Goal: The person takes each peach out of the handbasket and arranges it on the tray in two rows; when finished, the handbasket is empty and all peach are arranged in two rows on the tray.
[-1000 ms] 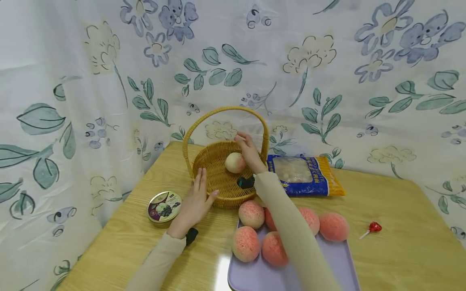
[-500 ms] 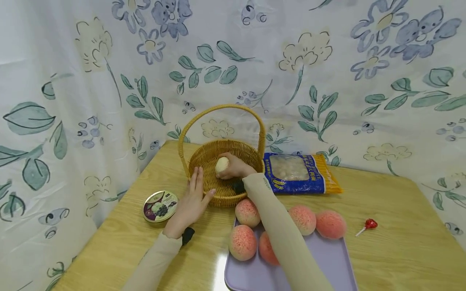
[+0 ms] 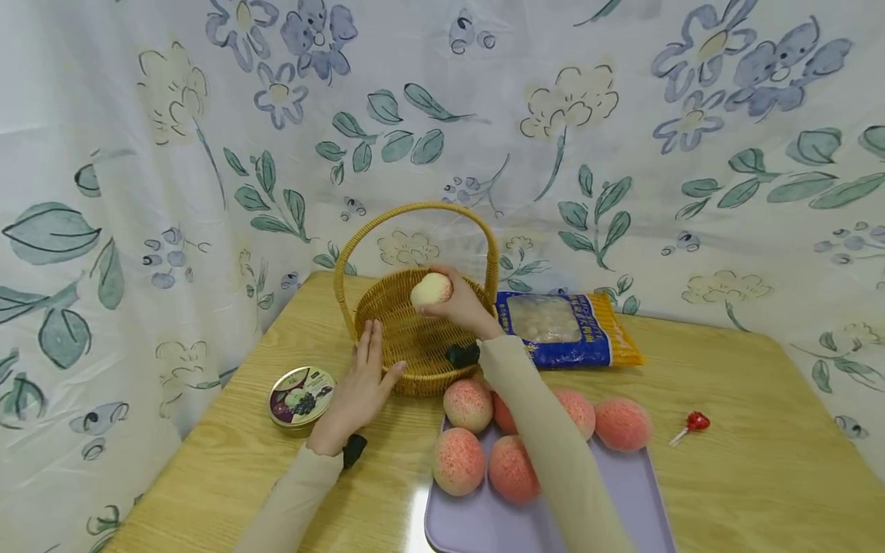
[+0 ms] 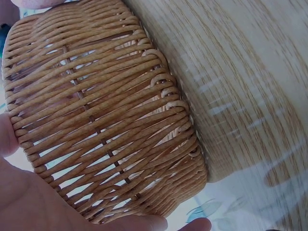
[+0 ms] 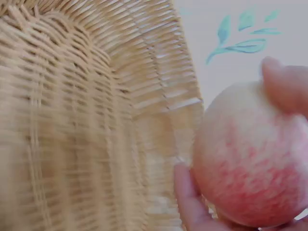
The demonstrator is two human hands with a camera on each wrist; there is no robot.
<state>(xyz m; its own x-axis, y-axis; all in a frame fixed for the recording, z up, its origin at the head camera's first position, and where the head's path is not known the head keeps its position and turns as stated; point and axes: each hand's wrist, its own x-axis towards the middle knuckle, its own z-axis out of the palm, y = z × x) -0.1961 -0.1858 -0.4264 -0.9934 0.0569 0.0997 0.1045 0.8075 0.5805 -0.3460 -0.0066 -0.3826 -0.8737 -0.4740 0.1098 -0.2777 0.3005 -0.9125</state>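
Note:
My right hand (image 3: 459, 299) grips a pale peach with a pink-red blush (image 3: 432, 290), raised above the floor of the wicker basket (image 3: 415, 384). Fingers and thumb wrap either side of the peach (image 5: 255, 159) in the right wrist view. My left hand (image 3: 359, 392) rests on the basket's front left side, fingers straight along the rim and thumb spread over the front edge. The left wrist view has the woven wall (image 4: 101, 115) close up, with part of the left hand (image 4: 33, 197) against it. The basket's tall arched handle (image 3: 422, 206) stands upright.
Several pink peaches (image 3: 459, 461) sit on a lilac tray (image 3: 622, 507) beneath the right forearm. Left of the basket is a round tin (image 3: 301, 396). A blue and yellow food bag (image 3: 567, 329) lies right of it, with a red lollipop (image 3: 697, 421) farther right. A floral curtain (image 3: 442, 115) hangs behind.
The right hand, beside the peach a second ago, closed round it low in the basket and has lifted it upward. The left hand has stayed at the rim. The head view shifted slightly.

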